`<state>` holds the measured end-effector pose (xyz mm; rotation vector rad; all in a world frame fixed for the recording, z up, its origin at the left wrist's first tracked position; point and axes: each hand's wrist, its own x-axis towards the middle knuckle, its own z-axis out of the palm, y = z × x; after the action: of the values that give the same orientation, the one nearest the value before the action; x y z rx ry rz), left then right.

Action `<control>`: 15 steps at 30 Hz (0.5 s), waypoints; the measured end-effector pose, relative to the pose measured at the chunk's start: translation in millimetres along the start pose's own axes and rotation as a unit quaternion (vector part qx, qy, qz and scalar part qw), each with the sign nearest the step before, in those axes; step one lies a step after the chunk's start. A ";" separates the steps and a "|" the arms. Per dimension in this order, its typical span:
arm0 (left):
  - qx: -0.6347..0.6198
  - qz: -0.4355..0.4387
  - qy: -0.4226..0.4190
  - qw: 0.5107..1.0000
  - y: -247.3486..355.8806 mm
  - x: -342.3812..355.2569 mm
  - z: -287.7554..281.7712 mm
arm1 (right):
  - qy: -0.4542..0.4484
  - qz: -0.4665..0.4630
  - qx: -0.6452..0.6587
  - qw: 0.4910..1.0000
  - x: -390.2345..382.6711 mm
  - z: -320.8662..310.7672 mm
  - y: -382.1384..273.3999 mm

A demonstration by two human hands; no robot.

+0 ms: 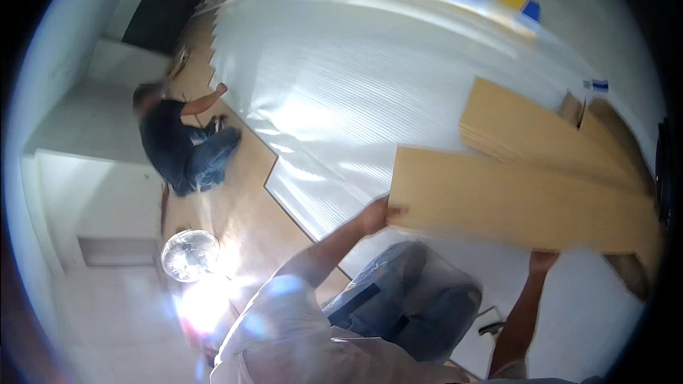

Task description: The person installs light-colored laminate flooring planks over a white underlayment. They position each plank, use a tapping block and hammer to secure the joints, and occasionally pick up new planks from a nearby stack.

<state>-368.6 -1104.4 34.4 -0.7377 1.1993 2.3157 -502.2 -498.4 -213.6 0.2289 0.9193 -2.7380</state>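
Two bare hands hold one long tan board (491, 195). The left hand (377, 217) grasps its left end, thumb on the top face; the right hand (544, 261) grips the near long edge, most of its fingers hidden beneath. The board is flat, smooth and straight-sided, held in front of the wearer's jeans (398, 291), its far end blurred toward the right. Just beyond it lies a stack of boards (526, 117), their layered edges showing. Under these spreads a shiny silver sheet (341, 64), finely ribbed and wrinkled. To the left, it meets a tan plank floor (249, 203) along a stepped edge. Another person (178, 139) crouches there, near a round, glassy object (190, 256) beside a glaring light (206, 306).
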 end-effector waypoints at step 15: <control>0.204 0.099 -0.017 0.974 -18.9 -316.9 -13.8 | -0.037 -0.084 0.191 0.977 -219.8 285.1 -36.7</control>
<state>-110.9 -1146.2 215.5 -0.4458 1.7283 2.1114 -321.8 -604.6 81.7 0.1182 0.3995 -3.0381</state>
